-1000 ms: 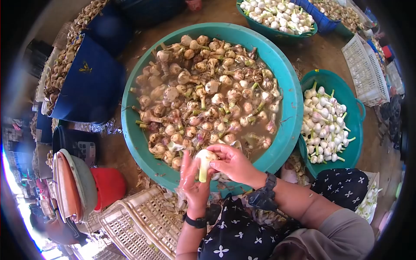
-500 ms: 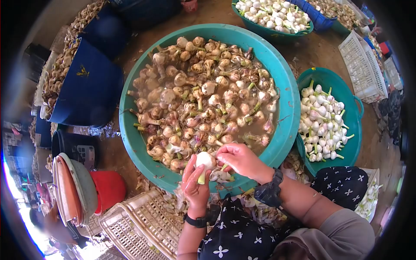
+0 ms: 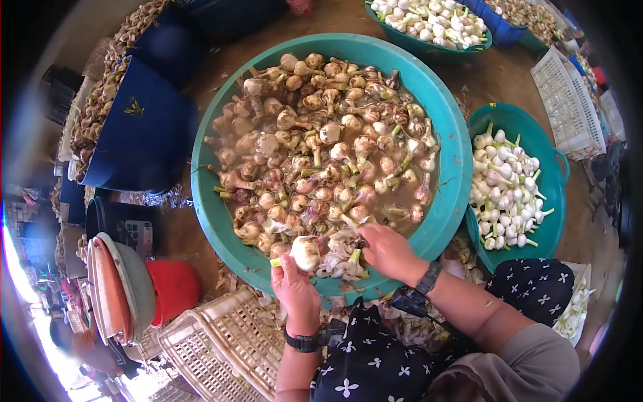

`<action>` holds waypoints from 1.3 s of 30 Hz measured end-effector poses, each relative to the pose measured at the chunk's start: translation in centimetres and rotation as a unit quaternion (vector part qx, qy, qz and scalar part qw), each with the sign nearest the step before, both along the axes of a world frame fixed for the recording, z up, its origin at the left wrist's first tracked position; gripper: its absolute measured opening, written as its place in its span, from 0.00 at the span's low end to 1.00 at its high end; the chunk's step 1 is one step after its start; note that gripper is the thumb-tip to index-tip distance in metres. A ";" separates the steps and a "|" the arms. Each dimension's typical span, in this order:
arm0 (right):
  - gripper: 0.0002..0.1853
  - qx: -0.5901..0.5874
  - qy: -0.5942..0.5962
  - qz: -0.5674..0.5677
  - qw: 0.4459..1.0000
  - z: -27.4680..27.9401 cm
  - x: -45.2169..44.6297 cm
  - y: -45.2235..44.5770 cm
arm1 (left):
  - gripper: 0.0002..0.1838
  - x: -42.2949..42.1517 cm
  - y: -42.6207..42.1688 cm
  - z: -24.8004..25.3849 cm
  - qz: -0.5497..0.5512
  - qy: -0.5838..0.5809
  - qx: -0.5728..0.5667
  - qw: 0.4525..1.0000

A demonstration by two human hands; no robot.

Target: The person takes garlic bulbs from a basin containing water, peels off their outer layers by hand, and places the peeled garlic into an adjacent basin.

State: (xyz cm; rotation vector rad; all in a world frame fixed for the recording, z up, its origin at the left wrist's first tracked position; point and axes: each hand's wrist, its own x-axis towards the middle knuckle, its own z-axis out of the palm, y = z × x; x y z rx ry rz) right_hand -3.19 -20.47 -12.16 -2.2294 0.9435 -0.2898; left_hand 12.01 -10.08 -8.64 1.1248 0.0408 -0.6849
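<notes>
My left hand [image 3: 297, 295] holds a white garlic bulb [image 3: 306, 254] by its green stem, over the near edge of a large teal tub [image 3: 450, 134]. To its right, my right hand [image 3: 387, 252] has its fingers closed at a pale strip of peel [image 3: 349, 222]; the fingertips are partly hidden. Many brown, unpeeled garlic bulbs [image 3: 330, 133] lie in muddy water inside the tub. Loose peels and a stem [image 3: 349, 265] rest by the near rim between the hands.
A teal basket of clean white garlic [image 3: 554, 231] stands at the right, another [image 3: 429, 47] at the top. White crates [image 3: 568, 104] are farther right. Blue tubs [image 3: 144, 127], a red bucket [image 3: 173, 289] and a tipped plastic crate [image 3: 224, 342] are at the left.
The bulb has turned in my left hand, its stem now pointing left. My right hand has moved away from the bulb to the right, with peel at its fingers.
</notes>
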 end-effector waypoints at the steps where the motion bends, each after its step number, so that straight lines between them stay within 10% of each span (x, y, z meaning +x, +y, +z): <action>1: 0.08 0.063 -0.105 -0.011 0.992 1.5 0.7 -0.1 | 0.10 0.0 0.0 -0.4 -0.002 0.000 0.001 1.000; 5: 0.12 0.199 -0.335 0.016 0.921 4.0 3.8 -0.5 | 0.07 -0.4 0.4 -1.1 -0.066 -0.076 0.059 0.993; 12: 0.06 0.106 -0.195 0.240 0.945 2.2 1.4 1.1 | 0.10 0.7 -0.7 0.9 -0.028 0.091 0.031 0.995; 16: 0.10 0.093 -0.267 0.042 0.958 3.7 1.8 0.6 | 0.15 0.5 -0.2 0.4 -0.066 0.075 0.068 0.993; 22: 0.08 0.101 -0.335 0.047 0.936 4.3 4.1 -0.4 | 0.11 -0.4 -0.7 0.6 -0.056 0.035 0.092 0.994; 25: 0.09 0.484 -0.223 -0.047 0.845 5.4 3.8 0.1 | 0.07 -0.1 -0.3 -0.3 -0.046 -0.091 0.093 0.990; 27: 0.09 0.535 -0.206 -0.051 0.818 4.9 3.7 0.2 | 0.06 -0.1 0.4 -1.0 -0.069 -0.296 0.167 0.938; 31: 0.07 0.631 -0.177 -0.055 0.753 4.6 3.4 0.5 | 0.08 -0.7 0.1 -1.0 -0.051 -0.327 0.161 0.930; 36: 0.07 0.506 -0.161 -0.025 0.847 3.7 2.7 1.1 | 0.07 -0.9 -0.3 -0.4 -0.023 -0.052 0.105 0.993; 38: 0.04 0.105 -0.147 0.004 0.984 4.2 2.1 -0.1 | 0.09 -0.2 -0.1 -0.3 -0.028 0.047 0.083 0.995; 39: 0.04 0.085 -0.081 -0.029 0.993 4.2 1.6 -0.7 | 0.10 0.4 0.0 -0.2 -0.035 0.144 0.057 0.987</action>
